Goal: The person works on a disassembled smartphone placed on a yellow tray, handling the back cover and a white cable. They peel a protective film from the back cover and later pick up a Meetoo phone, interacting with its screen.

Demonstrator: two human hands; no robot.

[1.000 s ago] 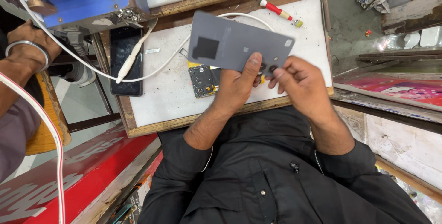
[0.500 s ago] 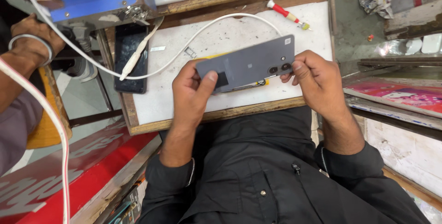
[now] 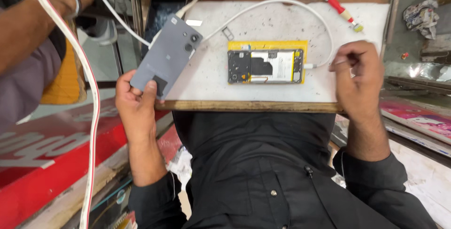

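The grey plastic phone back cover (image 3: 167, 55) is off, pinched in the left hand (image 3: 136, 104) beside the white worktop (image 3: 206, 76). The opened phone on its yellow frame (image 3: 266, 66) lies mid-worktop, internals exposed; refitting seems left. The right hand (image 3: 357, 76) grip is loosely curled near the white cable (image 3: 282, 4); whether it holds anything, I cannot tell.

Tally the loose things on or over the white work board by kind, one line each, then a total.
Grey phone back cover, in the left hand: 1
Opened phone body on yellow backing: 1
White cable: 1
Red-handled screwdriver: 1
SIM tray: 1
Total: 5
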